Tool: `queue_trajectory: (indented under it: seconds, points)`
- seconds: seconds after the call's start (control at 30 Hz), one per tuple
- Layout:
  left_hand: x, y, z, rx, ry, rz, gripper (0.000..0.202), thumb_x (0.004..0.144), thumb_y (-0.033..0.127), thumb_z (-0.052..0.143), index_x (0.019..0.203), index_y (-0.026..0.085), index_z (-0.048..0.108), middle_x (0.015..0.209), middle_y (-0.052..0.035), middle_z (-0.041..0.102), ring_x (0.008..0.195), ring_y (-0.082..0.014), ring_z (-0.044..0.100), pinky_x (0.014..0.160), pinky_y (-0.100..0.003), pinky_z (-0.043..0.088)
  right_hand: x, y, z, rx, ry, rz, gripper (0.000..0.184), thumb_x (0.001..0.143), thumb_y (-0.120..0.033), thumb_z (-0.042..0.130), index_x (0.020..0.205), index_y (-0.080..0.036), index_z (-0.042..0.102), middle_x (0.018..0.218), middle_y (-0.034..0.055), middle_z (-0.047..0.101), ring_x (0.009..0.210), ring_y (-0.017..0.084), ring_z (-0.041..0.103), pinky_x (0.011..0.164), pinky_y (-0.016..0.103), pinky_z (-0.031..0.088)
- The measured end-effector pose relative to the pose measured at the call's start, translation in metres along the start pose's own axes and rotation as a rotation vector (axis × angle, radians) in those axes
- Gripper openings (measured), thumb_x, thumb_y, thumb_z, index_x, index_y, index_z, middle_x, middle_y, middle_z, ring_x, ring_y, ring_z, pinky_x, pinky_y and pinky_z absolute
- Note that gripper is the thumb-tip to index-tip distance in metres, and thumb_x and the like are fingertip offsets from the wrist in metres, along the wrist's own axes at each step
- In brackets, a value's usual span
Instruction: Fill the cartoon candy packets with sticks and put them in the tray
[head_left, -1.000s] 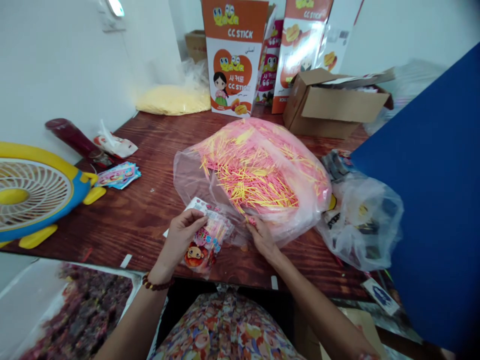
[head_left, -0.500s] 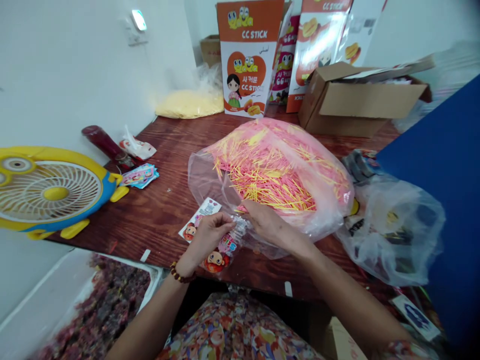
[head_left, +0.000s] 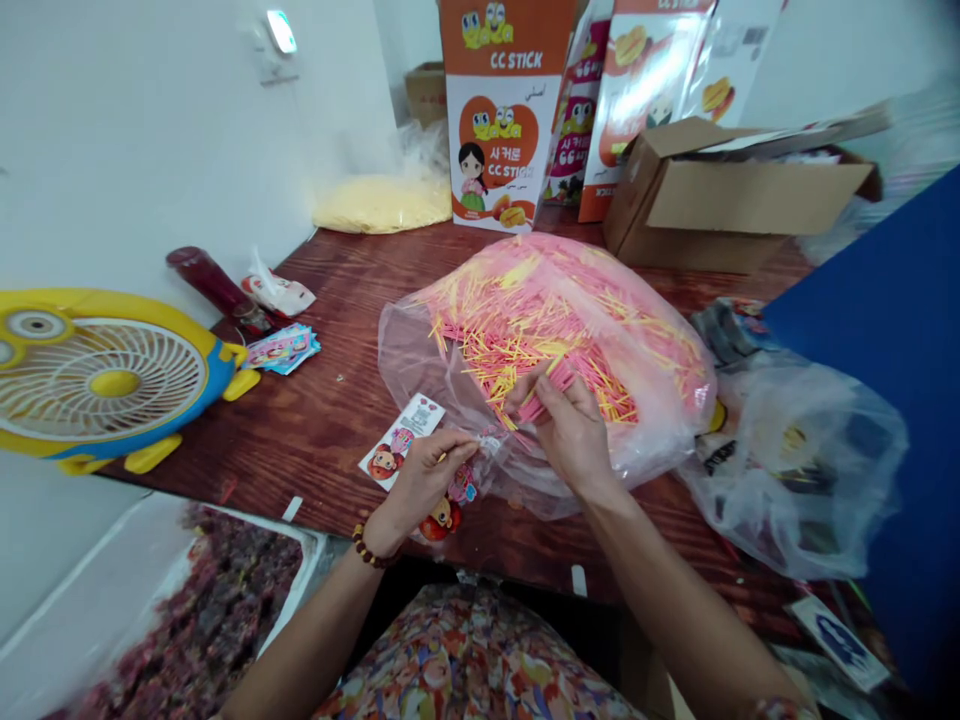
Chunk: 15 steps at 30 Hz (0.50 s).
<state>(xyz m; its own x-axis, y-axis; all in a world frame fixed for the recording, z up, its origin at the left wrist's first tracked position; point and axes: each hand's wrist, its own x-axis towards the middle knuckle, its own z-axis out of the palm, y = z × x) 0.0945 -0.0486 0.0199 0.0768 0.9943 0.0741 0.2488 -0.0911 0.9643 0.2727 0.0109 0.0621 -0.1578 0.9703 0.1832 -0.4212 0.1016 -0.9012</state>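
Observation:
A big clear plastic bag (head_left: 645, 330) full of pink and yellow sticks lies on the brown wooden table (head_left: 315, 430). My right hand (head_left: 570, 430) reaches into the bag's opening and is closed on a bunch of the sticks (head_left: 540, 385). My left hand (head_left: 424, 475) is closed on a small clear printed packet (head_left: 450, 500) with a cartoon face, held at the table's near edge just left of the bag's mouth. A similar printed packet (head_left: 401, 445) lies flat on the table beside it.
A yellow and blue desk fan (head_left: 105, 375) stands at the left. CC Stick cartons (head_left: 499, 110) and an open cardboard box (head_left: 720, 190) stand at the back. Another clear bag (head_left: 802, 470) and a blue board (head_left: 892, 400) are at the right. A white tray of dark red bits (head_left: 187, 620) sits below left.
My right hand has gone from the bag's mouth up into the bag and closed on a bunch of sticks. My left hand has kept the small packet in about the same place.

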Motion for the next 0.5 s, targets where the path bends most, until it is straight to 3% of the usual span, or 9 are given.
queue_trajectory:
  seconds: [0.1, 0.23, 0.4, 0.5]
  points:
    - [0.000, 0.003, 0.003, 0.000, 0.001, -0.002, 0.026, 0.090, 0.036, 0.059, 0.077, 0.017, 0.070, 0.074, -0.0036, 0.070, 0.070, -0.0156, 0.060, 0.068, -0.025, 0.044, -0.001, -0.001, 0.017, 0.163, 0.033, -0.064, 0.010, 0.091, -0.035, 0.060, 0.091, -0.026, 0.057, 0.077, -0.0034, 0.061, 0.072, 0.014, 0.063, 0.076, 0.032, 0.053]
    - [0.000, 0.006, 0.005, -0.074, 0.038, -0.023, 0.028, 0.089, 0.038, 0.060, 0.074, 0.016, 0.068, 0.069, -0.0018, 0.067, 0.066, -0.0139, 0.057, 0.063, -0.024, 0.042, -0.003, 0.007, 0.029, 0.146, 0.037, -0.064, 0.011, 0.092, -0.037, 0.058, 0.090, -0.026, 0.058, 0.076, -0.0023, 0.061, 0.078, 0.016, 0.066, 0.083, 0.034, 0.054]
    - [0.000, 0.003, 0.006, -0.158, 0.082, -0.055, 0.025, 0.087, 0.038, 0.063, 0.077, 0.016, 0.070, 0.070, -0.0014, 0.066, 0.066, -0.0131, 0.055, 0.062, -0.023, 0.042, -0.010, 0.021, 0.024, 0.040, 0.010, 0.016, 0.013, 0.093, -0.039, 0.056, 0.089, -0.026, 0.058, 0.078, -0.0012, 0.065, 0.088, 0.019, 0.069, 0.087, 0.036, 0.053]
    - [0.001, 0.001, 0.007, -0.144, 0.083, -0.020, 0.022, 0.087, 0.034, 0.063, 0.079, 0.016, 0.071, 0.071, -0.0003, 0.065, 0.065, -0.0118, 0.053, 0.063, -0.022, 0.042, -0.015, 0.022, 0.019, -0.084, -0.009, 0.040, 0.014, 0.093, -0.037, 0.055, 0.091, -0.025, 0.062, 0.091, 0.0023, 0.071, 0.102, 0.020, 0.068, 0.097, 0.037, 0.049]
